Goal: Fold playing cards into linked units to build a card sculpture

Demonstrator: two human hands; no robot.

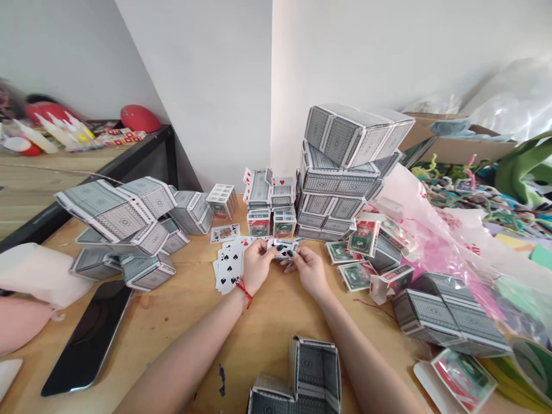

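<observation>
Both my hands meet at the middle of the wooden table, pinching one playing card (282,250) between them. My left hand (257,265), with a red string bracelet at the wrist, grips the card's left end. At its right end, my right hand (307,267) holds on with thumb and fingers. Loose playing cards (229,265) lie fanned just left of my left hand, a five of spades on top. A king card (225,233) lies behind them. Near my forearms stands an open box shape folded from cards (317,368).
Stacked card-built blocks (336,184) rise behind my right hand; more blocks (125,218) stand at left. Card packs (356,275) lie right of my hands. A black phone (88,339) rests at left. Plastic bags (435,230), a tape roll (530,368) and a cardboard box (478,141) are at right.
</observation>
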